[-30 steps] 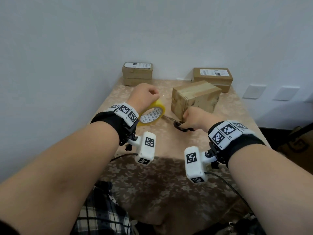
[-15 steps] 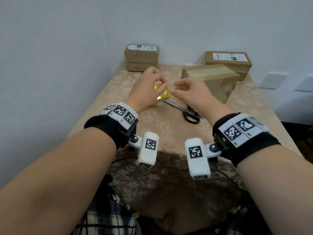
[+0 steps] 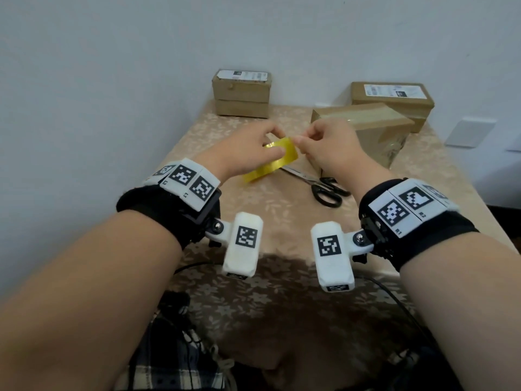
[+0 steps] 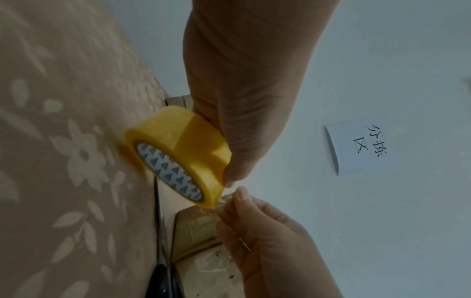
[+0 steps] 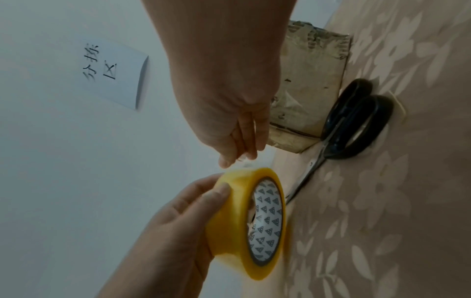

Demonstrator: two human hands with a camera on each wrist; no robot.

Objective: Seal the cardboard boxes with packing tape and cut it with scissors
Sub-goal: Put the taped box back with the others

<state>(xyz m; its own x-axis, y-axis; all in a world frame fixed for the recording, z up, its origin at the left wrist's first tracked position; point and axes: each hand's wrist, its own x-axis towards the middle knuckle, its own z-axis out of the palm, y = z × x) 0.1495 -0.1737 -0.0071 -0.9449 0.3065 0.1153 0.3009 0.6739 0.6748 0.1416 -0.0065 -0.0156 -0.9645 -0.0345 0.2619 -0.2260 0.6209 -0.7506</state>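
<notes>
My left hand [image 3: 248, 149] grips a yellow roll of packing tape [image 3: 270, 160] above the table, fingers curled round its rim; the roll [image 4: 178, 153] and its patterned core show in the left wrist view. My right hand [image 3: 324, 148] pinches the loose clear tape end [image 5: 242, 160] at the roll's [image 5: 244, 221] top edge. Black-handled scissors [image 3: 321, 184] lie flat on the cloth, below and right of the roll, untouched. A cardboard box [image 3: 375, 128] with glossy tape on top stands just behind my right hand.
Two stacked small boxes [image 3: 241, 93] sit at the back left against the wall, and a flat labelled box [image 3: 394, 98] sits at the back right. The floral tablecloth [image 3: 282, 221] covers the table. A paper sign [image 4: 362, 149] hangs on the wall.
My right hand let go of the scissors on the table and rose to the roll. My left hand lifted the roll; both hands now meet at the tape end.
</notes>
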